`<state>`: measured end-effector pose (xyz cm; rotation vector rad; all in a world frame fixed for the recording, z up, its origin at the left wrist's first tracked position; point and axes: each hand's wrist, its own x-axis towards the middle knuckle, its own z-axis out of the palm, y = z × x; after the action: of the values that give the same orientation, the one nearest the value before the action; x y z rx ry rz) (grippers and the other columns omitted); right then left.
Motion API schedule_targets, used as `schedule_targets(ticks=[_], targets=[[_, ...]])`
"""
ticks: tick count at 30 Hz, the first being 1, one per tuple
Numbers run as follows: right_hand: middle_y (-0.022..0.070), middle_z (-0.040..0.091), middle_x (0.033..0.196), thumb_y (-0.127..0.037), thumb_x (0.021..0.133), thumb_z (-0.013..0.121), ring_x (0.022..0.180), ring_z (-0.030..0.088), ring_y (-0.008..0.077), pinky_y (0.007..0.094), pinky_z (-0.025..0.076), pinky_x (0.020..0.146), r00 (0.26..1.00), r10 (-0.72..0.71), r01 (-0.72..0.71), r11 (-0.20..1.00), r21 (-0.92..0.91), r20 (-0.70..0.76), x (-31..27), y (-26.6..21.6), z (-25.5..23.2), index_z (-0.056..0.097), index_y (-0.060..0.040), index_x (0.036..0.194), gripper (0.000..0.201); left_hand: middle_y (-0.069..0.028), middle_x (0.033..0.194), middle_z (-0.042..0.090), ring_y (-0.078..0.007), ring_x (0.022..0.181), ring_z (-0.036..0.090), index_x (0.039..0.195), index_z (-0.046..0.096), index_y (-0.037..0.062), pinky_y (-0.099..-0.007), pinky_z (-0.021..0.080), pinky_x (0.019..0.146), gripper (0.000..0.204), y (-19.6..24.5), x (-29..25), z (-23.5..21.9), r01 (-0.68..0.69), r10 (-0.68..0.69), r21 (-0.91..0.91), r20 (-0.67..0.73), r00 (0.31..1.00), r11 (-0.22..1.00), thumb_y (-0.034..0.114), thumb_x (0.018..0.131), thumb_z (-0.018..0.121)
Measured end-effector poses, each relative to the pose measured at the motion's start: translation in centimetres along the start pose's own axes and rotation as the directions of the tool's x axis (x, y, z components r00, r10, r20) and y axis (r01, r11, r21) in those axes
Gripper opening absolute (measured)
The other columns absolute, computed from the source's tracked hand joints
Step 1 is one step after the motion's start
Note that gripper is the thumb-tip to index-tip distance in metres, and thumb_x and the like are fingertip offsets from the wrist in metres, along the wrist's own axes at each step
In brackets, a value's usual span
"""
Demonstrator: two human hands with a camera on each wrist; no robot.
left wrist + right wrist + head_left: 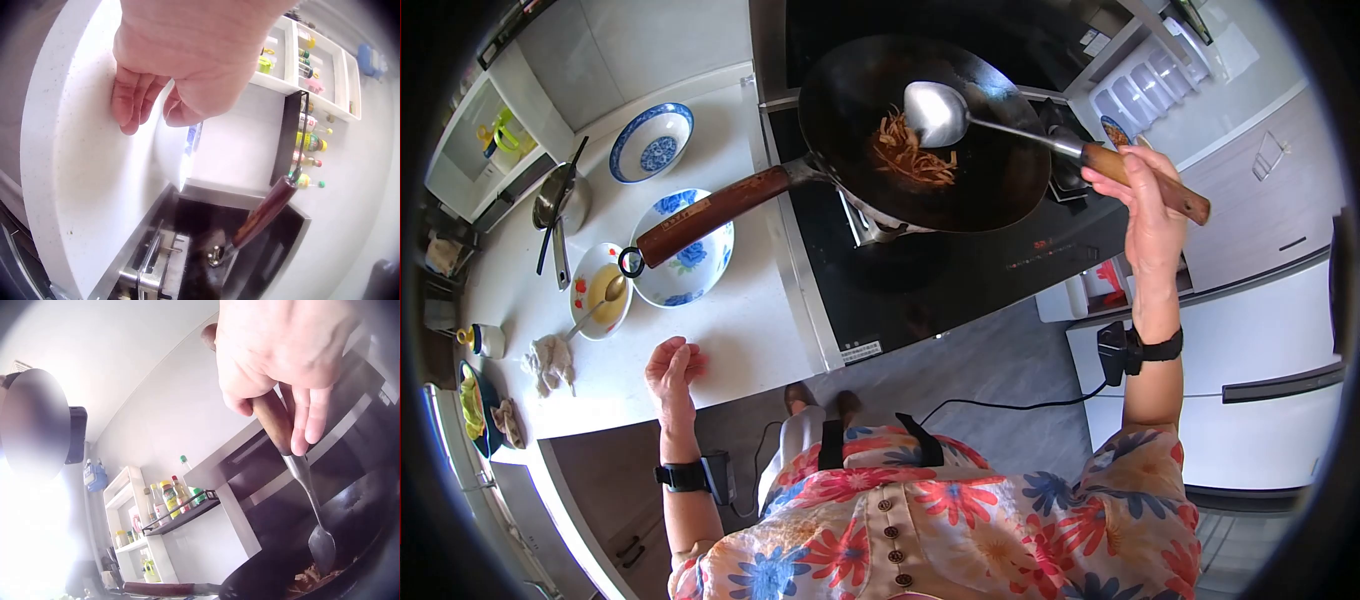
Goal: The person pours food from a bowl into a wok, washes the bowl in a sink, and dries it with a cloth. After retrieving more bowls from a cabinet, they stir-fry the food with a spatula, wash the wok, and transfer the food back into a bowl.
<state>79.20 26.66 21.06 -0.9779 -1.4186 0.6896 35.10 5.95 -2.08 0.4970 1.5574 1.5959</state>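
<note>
My right hand (1150, 212) grips the wooden handle of a metal wok spatula (940, 115). Its blade lies in a black wok (1020, 200) against a heap of brown shredded food (905, 155), and the right wrist view shows the spatula tip (322, 547) touching that food. The wok sits on the cooktop, its reddish-brown wooden handle (715, 212) reaching left over the counter. Empty and loosely curled, my left hand (673, 372) hovers by the counter's front edge. In the left wrist view its fingers (128, 103) hang down over the white surface.
On the counter (750, 340) stand a blue-rimmed bowl (652, 145), a flowered plate (718, 245), a bowl of yellowish liquid (605, 310) with a spoon in it, and a small pot (572, 200) with chopsticks across it. A white cloth (550, 362) lies farther left.
</note>
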Motion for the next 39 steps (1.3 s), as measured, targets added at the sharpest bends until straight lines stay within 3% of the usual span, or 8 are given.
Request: schedule_targets(ticks=[12,19,23,39], targets=[[0.0141,0.061,0.088,-0.007,0.084,0.058,0.07,0.066,0.0276,0.0276,0.056,0.06,0.993,-0.036,0.035,0.999,0.012,0.109,0.2,1.6,1.6,0.057,0.0058,0.095,0.017,-0.0074,0.077,0.063,-0.0131,0.059,0.061,0.092,0.059,0.0024,-0.0206,0.048,0.051,0.01,0.0,-0.8,-0.6,-0.007,0.007,0.0,-0.033,0.999,1.0,0.008,0.084,0.058],[0.0142,0.062,0.09,-0.009,0.085,0.059,0.071,0.066,0.026,0.0269,0.055,0.061,0.998,-0.029,0.028,0.999,0.024,0.05,0.9,1.7,1.1,0.059,0.0041,0.095,0.016,-0.0078,0.076,0.063,-0.013,0.059,0.061,0.092,0.059,0.0021,-0.0206,0.048,0.05,0.01,-0.2,-1.0,-0.5,-0.015,0.015,-0.002,-0.037,0.999,1.0,0.008,0.083,0.058],[0.0141,0.062,0.09,-0.01,0.085,0.059,0.071,0.067,0.0261,0.0267,0.055,0.062,0.99,-0.008,0.0,0.998,0.058,0.137,0.7,2.5,1.6,0.058,0.0042,0.096,0.017,-0.008,0.076,0.062,-0.0132,0.059,0.061,0.092,0.059,0.0019,-0.0209,0.048,0.051,0.011,-0.3,-1.0,-0.3,-0.01,0.01,0.002,-0.034,0.999,1.0,0.008,0.083,0.058],[0.0162,0.061,0.089,-0.008,0.086,0.056,0.072,0.066,0.0287,0.0279,0.055,0.061,0.995,-0.014,0.013,1.0,0.011,0.103,-0.5,0.2,-1.2,0.057,0.0064,0.095,0.017,-0.0076,0.077,0.063,-0.0134,0.06,0.061,0.092,0.059,0.0021,-0.0213,0.048,0.052,0.011,-0.2,-2.4,-0.3,-0.028,0.027,-0.017,-0.045,0.999,0.999,0.008,0.084,0.057]])
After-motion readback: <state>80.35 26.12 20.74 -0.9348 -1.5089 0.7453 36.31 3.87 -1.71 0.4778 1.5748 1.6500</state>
